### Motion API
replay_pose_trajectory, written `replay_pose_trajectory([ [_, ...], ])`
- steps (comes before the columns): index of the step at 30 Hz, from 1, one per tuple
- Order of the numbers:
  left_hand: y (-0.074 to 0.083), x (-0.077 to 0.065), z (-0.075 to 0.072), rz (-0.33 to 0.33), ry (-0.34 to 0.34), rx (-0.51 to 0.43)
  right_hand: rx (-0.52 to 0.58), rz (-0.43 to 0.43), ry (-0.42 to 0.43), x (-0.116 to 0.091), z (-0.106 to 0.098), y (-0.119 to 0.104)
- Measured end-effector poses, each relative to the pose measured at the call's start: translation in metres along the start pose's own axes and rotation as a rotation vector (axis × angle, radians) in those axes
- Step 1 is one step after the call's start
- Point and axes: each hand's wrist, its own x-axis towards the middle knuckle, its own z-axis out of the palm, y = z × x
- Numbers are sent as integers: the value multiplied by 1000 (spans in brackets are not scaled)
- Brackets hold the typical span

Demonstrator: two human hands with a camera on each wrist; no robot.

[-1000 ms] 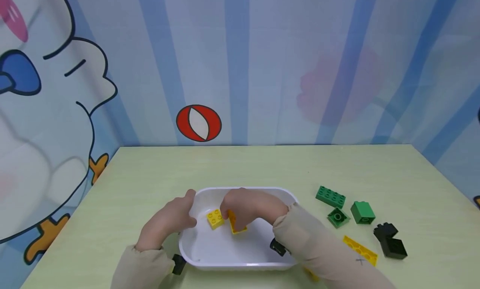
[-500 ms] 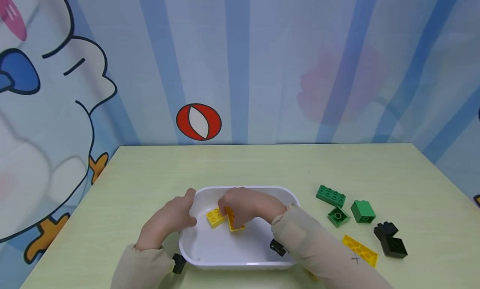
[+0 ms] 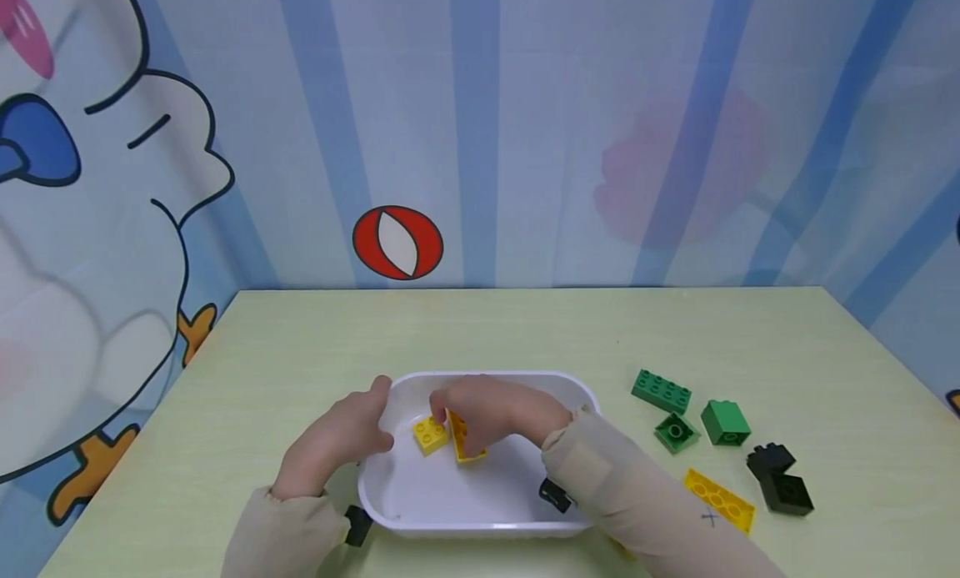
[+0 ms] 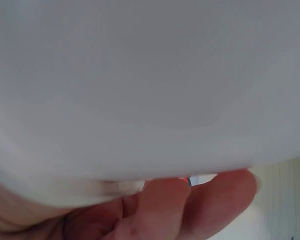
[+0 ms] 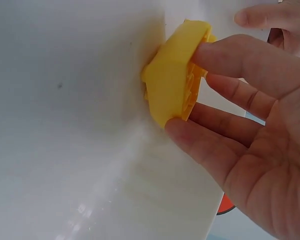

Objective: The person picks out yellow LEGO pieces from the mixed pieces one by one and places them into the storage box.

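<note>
A white plastic tray point(image 3: 457, 511) stands near the front of the table. My left hand point(image 3: 341, 434) grips its left side, thumb over the rim; in the left wrist view the fingers point(image 4: 215, 202) curl beneath the tray wall. Over the tray's middle, my right hand point(image 3: 495, 411) pinches a yellow toy brick point(image 5: 170, 80) with thumb and fingertips. That brick is tipped on its side, hollow underside towards the palm, low over the tray floor. Just left of it lies a small studded yellow brick point(image 3: 430, 435).
Right of the tray lie a long green brick point(image 3: 661, 392), a small green one point(image 3: 677, 434), a larger green block point(image 3: 725, 423) and black bricks point(image 3: 787, 493). A flat yellow piece point(image 3: 720, 500) lies beside the right sleeve point(image 3: 637, 495), which partly covers another yellow piece.
My right hand has shifted slightly left with the yellow brick, bringing it closer to the small one. The left hand and the tray have stayed in place.
</note>
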Motion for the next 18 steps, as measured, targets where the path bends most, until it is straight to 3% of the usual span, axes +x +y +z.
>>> replay_pose_trajectory([
  [18, -1, 1, 0, 5, -3, 5, 5, 6, -9, -2, -1, 1],
])
